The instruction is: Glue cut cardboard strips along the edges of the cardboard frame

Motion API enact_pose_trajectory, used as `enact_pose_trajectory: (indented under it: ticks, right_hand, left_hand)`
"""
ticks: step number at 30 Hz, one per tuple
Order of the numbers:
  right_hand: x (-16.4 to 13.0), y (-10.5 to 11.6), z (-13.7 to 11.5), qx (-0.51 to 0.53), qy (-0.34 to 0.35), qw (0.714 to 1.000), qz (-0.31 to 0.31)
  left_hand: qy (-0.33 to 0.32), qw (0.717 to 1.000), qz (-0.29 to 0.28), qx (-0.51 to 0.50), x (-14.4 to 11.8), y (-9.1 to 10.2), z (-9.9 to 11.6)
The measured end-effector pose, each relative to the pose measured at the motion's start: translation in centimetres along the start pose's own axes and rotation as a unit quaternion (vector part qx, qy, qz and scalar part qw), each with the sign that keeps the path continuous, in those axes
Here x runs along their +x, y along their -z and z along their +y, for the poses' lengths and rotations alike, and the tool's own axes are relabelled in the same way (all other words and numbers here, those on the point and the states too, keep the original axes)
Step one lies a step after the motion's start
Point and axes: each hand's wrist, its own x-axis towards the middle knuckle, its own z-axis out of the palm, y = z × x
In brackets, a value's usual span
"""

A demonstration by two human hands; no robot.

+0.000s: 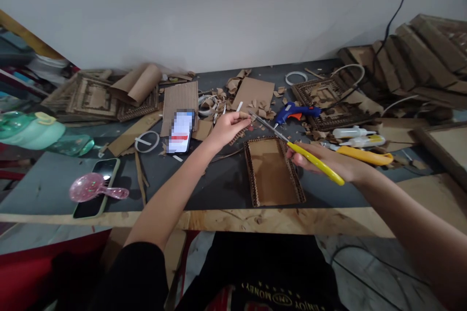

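My right hand (330, 161) grips yellow-handled scissors (292, 146), their blades pointing up-left toward my left hand (228, 126). My left hand pinches a small strip of corrugated cardboard (243, 115) with a white stick poking up from it, right at the scissor tips. Below the scissors, a rectangular cardboard tray with a corrugated border (273, 171) lies flat on the dark table (204, 184).
A blue glue gun (295, 112), glue bottles (352, 132), a yellow cutter (365, 155) and cardboard scraps lie at the back right. A lit phone (180, 132), a tape ring (146, 141), a second phone (97, 187) under a pink brush (93, 188) sit left. Stacked frames fill both far corners.
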Motion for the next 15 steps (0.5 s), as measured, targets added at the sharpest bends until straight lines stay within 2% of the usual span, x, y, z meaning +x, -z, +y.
enact_pose_trajectory:
  ticks: [8, 15]
  right_hand:
    - [0.88, -0.59, -0.67, 0.06, -0.019, 0.998, 0.0]
    - [1.11, -0.43, -0.93, 0.069, -0.076, 0.995, 0.005]
  left_hand:
    - [0.019, 1.0, 0.001, 0.015, -0.1, -0.08, -0.24]
    - [0.046, 0.998, 0.011, 0.046, 0.1, 0.42, -0.26]
